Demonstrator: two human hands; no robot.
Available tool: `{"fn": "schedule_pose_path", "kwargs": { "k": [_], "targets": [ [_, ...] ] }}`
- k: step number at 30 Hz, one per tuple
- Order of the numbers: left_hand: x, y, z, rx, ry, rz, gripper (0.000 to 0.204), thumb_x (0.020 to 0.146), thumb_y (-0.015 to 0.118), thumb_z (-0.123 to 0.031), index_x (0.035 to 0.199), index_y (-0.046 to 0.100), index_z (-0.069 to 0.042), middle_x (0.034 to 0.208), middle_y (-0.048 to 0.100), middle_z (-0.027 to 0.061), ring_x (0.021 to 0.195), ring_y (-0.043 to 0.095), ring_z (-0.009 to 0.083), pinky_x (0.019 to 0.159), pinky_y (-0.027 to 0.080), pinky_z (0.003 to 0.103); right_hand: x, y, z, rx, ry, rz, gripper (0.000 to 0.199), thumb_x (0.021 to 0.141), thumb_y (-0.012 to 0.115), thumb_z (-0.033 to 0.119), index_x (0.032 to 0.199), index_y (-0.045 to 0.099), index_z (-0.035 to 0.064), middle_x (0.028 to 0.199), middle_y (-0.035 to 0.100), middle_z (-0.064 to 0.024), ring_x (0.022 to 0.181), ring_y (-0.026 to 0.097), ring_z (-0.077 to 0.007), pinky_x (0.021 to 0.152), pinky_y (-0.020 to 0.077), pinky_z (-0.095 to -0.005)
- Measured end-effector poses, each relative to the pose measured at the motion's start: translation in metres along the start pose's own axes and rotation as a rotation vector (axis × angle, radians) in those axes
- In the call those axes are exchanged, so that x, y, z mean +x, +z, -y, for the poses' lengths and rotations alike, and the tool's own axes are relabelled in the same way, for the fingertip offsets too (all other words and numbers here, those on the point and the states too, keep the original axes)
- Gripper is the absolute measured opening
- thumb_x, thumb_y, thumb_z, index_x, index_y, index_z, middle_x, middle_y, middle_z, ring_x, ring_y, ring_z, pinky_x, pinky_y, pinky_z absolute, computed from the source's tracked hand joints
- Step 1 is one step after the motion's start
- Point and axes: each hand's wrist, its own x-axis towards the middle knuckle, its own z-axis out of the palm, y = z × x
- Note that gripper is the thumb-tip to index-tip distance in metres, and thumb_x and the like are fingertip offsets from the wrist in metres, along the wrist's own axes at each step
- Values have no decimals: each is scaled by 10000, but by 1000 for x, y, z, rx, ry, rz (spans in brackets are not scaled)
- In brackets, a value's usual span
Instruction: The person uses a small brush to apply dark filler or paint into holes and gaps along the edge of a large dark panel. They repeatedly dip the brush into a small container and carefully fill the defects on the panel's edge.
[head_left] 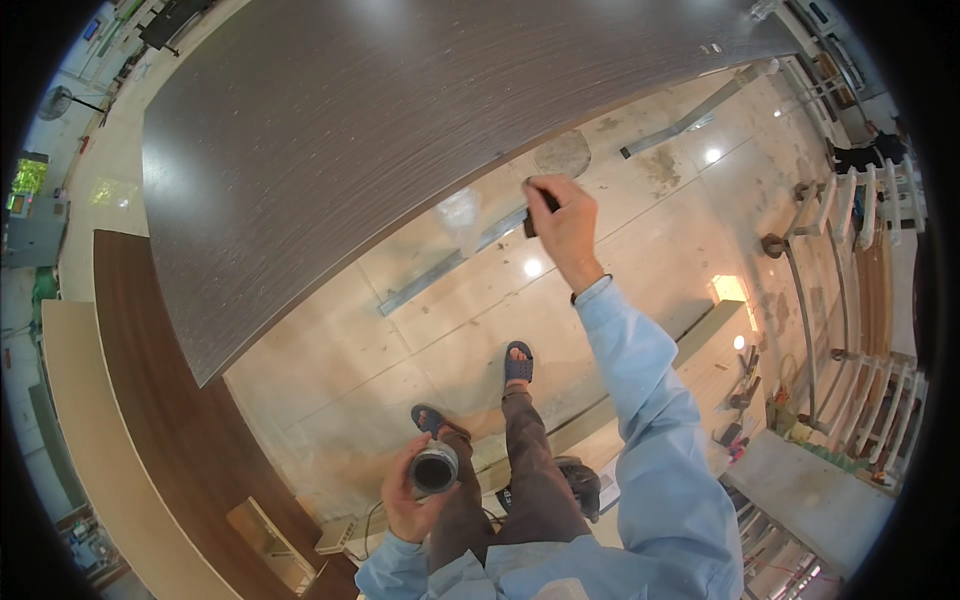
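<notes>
My left hand is wrapped round a small round can, its open top facing up and dark inside. Held out in front, my right hand grips a small black block-like thing, mostly covered by the fingers; its exact kind I cannot make out. That hand hovers just off the near edge of a large dark wood-grain panel, which spans the upper part of the view. Whether the black thing touches the panel's edge cannot be told.
Metal bars lie below the panel over the pale tiled floor. To the left stand a brown board and a cream one. Metal racks and a bench with tools are on the right. A dark bag sits near my legs.
</notes>
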Motion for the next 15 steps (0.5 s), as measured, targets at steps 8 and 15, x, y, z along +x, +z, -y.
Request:
{"fn": "schedule_pose_path", "kwargs": {
  "k": [8,15],
  "targets": [
    [-1,-1,1,-30,-17,-15,803,719,894,35,1436,534,3,1480,576,209,1331,598,298,1107,501,418,12,-21,-25,13,65,-54,139,922,766,96,985,757,-28,855,758,-101,781,709,-166,729,549,-298],
    [4,0,1,-15,13,-2,825,709,887,61,1447,522,1,1489,564,207,1333,594,287,1091,517,407,37,-48,-47,-68,320,-332,142,910,782,101,981,763,-20,892,769,-102,792,712,-154,743,552,-295]
  ]
}}
